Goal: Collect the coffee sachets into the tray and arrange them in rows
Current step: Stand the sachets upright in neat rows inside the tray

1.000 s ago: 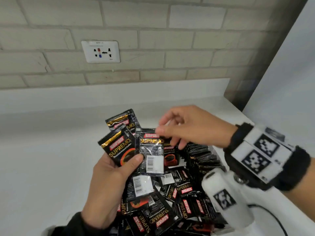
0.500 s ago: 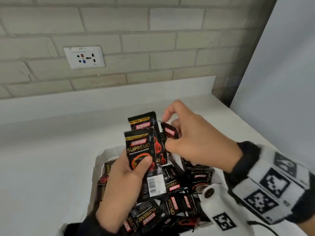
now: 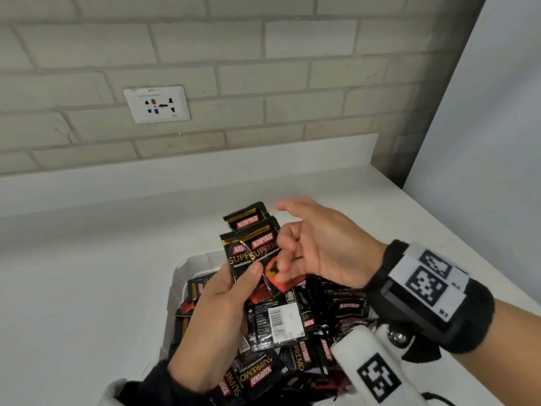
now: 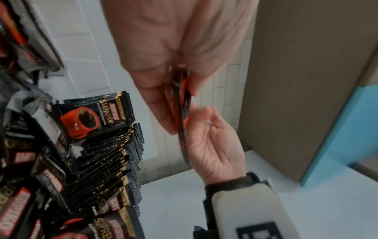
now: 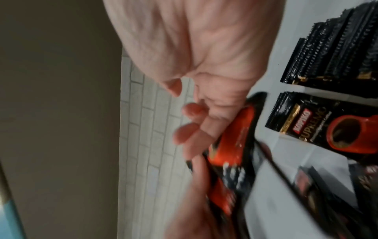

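Head view: my left hand [image 3: 216,323] grips a fanned stack of glossy black Kopiko sachets [image 3: 254,253] above the white tray [image 3: 178,276]. My right hand [image 3: 319,247], fingers loosely spread, touches their crinkled fronts. Loose sachets [image 3: 322,323] fill the tray.

Left hand [image 3: 216,323] grips with curled fingers; right hand [image 3: 319,247] hovers beside it, fingers loose.
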